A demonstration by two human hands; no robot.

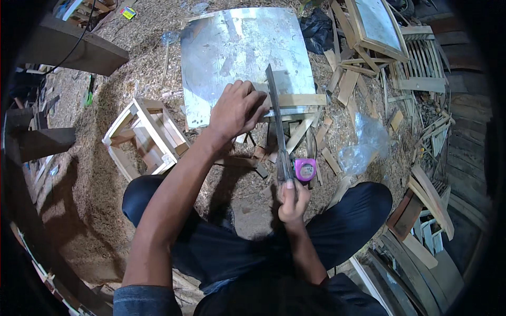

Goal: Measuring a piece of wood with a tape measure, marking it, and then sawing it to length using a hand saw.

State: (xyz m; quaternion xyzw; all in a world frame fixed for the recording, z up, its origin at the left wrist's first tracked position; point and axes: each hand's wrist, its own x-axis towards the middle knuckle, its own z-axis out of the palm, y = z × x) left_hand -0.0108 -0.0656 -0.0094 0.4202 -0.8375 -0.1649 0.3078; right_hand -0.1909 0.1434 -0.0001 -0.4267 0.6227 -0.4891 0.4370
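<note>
My right hand [293, 201] is wrapped round the handle of a hand saw [276, 108]. Its long dark blade points away from me and crosses a pale wooden strip [303, 100]. Left of the blade, my left hand [237, 109] is closed over the strip and holds it down on a paint-stained white board [245, 47]. The strip's right end sticks out past the saw. Just beyond my right hand, beside the saw, is a pink tape measure [305, 169]; what it rests on cannot be made out.
A small wooden frame [150, 138] stands on the shavings at the left. To the right lie clear plastic [363, 145] and several wood offcuts. Farther back are a black bag [317, 31] and a framed panel [377, 23]. A thick beam [79, 50] juts in at upper left.
</note>
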